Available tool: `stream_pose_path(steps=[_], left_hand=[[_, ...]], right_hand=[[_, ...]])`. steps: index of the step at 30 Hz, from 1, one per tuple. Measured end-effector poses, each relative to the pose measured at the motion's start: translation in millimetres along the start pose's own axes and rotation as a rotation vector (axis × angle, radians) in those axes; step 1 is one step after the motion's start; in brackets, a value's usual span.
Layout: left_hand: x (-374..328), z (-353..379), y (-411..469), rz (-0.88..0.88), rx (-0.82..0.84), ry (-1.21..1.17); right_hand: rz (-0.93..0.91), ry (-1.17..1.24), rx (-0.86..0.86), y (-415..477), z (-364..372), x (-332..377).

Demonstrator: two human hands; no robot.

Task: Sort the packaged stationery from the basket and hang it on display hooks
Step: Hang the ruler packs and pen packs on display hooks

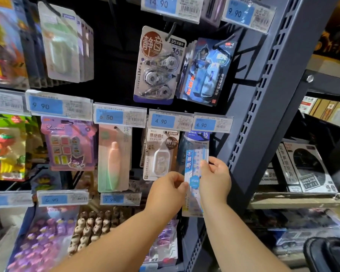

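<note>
Both hands (192,181) raised, pinching the ruler pack (196,154) edges

The ruler pack (190,163), pinched between the left hand (166,191) and the right hand (216,179), is a clear, glossy plastic sleeve over smooth printed blue-and-white card. Just left of the fingers (204,166), the correction tape pack (159,154) has a paper card back under a shiny clear plastic blister. Above the fingers, the price label holder (212,124) is clear glossy plastic over paper. To the right of the fingers, the shelf upright (263,107) is matt grey painted metal with punched slots.
</note>
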State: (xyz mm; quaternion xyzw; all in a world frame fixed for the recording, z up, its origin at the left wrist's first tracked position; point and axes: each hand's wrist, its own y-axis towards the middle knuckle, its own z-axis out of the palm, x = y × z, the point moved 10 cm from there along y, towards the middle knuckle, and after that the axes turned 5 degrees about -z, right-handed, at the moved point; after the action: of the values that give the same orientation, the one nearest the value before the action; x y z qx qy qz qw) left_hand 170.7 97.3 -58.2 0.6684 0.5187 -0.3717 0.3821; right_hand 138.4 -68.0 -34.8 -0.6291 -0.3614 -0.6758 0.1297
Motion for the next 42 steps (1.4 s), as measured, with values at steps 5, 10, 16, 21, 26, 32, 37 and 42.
stream_pose_path(steps=[5,10,16,21,26,32,37,42], left_hand=[[6,-3,-6,0.048,-0.032,0.141],[37,-11,-23,0.029,0.045,0.188],[117,-50,-57,-0.054,0.119,0.319],[247,-112,-112,-0.315,0.103,0.441],[368,-170,-183,-0.597,0.134,0.578],[475,-209,-262,-0.886,0.26,0.649],[525,-228,-304,-1.032,0.308,0.636],[555,-234,-328,-1.125,0.25,0.623]], right_hand=[[0.014,-0.073,-0.056,-3,-1,-5],[-0.092,-0.275,-0.056,-13,-7,5],[-0.262,-0.248,0.207,-53,30,34],[-0.433,-0.394,0.694,-156,115,22],[-0.374,-0.785,1.252,-276,190,-64],[-0.14,-0.98,1.631,-397,243,-157],[0.203,-1.082,1.631,-475,256,-244],[0.263,-1.242,1.467,-511,242,-313]])
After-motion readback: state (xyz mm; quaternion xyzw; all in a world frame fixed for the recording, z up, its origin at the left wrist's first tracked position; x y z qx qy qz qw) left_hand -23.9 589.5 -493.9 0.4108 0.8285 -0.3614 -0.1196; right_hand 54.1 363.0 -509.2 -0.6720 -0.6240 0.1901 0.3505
